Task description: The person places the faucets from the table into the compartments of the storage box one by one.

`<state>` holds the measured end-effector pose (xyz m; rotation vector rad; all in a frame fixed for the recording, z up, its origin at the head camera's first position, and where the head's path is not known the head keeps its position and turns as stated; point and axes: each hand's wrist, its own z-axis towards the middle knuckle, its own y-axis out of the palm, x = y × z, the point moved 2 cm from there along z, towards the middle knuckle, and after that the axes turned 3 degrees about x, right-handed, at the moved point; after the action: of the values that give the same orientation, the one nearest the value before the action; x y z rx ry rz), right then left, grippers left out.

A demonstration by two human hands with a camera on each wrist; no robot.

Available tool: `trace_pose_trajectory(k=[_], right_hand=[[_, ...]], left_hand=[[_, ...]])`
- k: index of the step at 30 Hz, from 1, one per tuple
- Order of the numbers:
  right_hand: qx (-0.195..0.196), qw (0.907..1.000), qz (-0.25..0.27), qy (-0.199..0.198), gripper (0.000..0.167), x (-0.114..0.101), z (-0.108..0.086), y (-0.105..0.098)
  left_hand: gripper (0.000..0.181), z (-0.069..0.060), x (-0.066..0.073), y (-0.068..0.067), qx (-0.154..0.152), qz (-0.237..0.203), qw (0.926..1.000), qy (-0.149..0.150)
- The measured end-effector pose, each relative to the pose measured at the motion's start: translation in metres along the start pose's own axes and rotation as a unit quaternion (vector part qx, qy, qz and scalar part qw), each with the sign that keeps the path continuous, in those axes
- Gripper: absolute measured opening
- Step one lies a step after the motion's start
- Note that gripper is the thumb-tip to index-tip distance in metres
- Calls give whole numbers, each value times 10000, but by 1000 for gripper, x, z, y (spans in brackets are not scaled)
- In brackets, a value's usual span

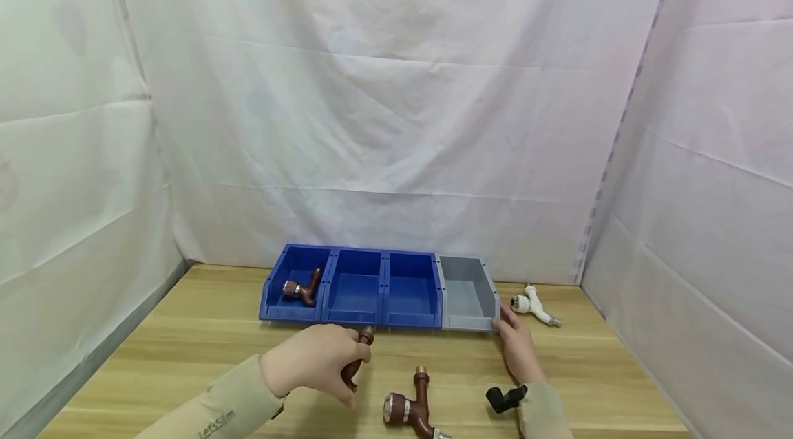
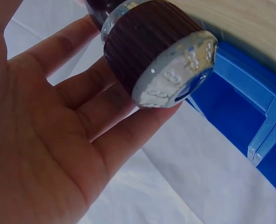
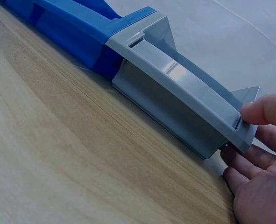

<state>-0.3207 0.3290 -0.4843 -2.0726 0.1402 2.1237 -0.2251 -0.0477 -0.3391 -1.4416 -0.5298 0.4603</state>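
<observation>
My left hand [image 1: 322,360] holds a dark brown faucet [image 1: 354,367] above the table, in front of the blue bins. In the left wrist view its ribbed knob [image 2: 152,51] with a silvery, marked cap lies against my fingers [image 2: 123,135]. My right hand [image 1: 516,346] grips the front right corner of the grey bin [image 1: 472,323]. The right wrist view shows the thumb on the bin's edge [image 3: 184,95] and curled fingers below it. Another brown faucet [image 1: 420,401] lies on the table between my hands.
Three blue bins [image 1: 353,315] stand joined in a row left of the grey one. In the leftmost lies a brown faucet [image 1: 306,293]. A white faucet [image 1: 534,305] rests on the wooden table [image 1: 186,329] to the right. White cloth [image 1: 396,115] hangs behind and at both sides.
</observation>
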Motion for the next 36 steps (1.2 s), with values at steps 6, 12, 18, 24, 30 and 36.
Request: trace_pose_trajectory(k=[6,12,18,24,30,36], right_hand=[[-5,10000,-42,24,58,-2,-2,1],[16,10000,25,-10,58,2,5,1],[-12,9999,115,23,57,2,5,1],[20,9999,126,57,57,1,3,2],[9,10000,45,50,57,-1,2,1],[17,10000,31,93,57,-1,1,1]], left_hand=[[38,0,-2,2,17,35,10000,13],[37,1,-4,2,-28,23,10000,-2],[37,3,-5,1,-41,-14,10000,-42],[37,4,-7,1,-76,-64,9999,-59],[36,7,-9,0,-79,-67,9999,-62],[35,7,-10,0,-120,-132,9998,-63]])
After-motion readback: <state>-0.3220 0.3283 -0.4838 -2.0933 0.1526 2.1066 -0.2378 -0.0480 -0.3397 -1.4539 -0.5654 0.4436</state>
